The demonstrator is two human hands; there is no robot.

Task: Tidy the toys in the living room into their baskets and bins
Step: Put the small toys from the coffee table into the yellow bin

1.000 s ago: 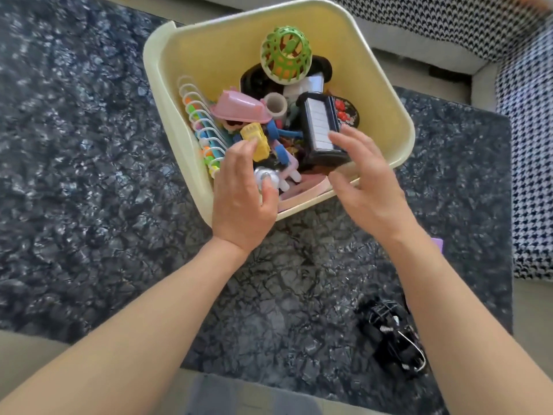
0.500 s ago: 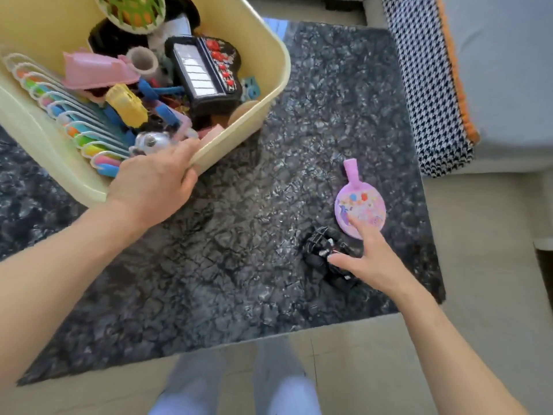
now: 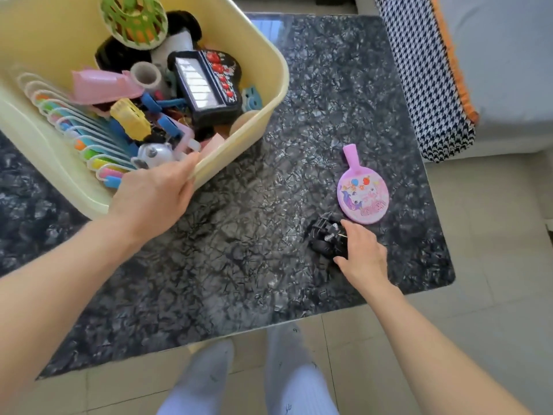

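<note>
A: A dark marble-look table (image 3: 239, 265) fills the view, a yellow bin (image 3: 266, 94) of toys at its far left corner, a checked cushion (image 3: 419, 85) to the right. The left hand (image 3: 149, 199) grips the bin's near rim, fingers curled over the edge beside a small panda toy (image 3: 155, 154).

B: And the right hand (image 3: 363, 253)?

A: It is at the black toy (image 3: 324, 238) near the table's right edge, thumb below it and fingers above. Whether the pinch has closed, I cannot tell; the toy sits on the table. A pink paddle (image 3: 362, 190) lies just beyond it, touching or nearly so.

B: How should the pickup go?

A: The black toy looks like a buggy with a wiry frame and springs, so the fingers would do best to close on the solid body rather than a thin bar. Lift straight up, clear of the paddle, then carry it left over the rim. The left hand steadying the bin is sensible; the bin is full, so the toy should go on top, near the black keyboard (image 3: 206, 85), not be pushed in.

B: What has changed from half a second ago?

A: Little. The left hand holds the rim at the same spot. The right hand has slid off the paddle's lower edge, where a fingertip rested, and closed in round the black toy. Paddle and toy lie where they did. A second ago both hands were at the bin.
</note>
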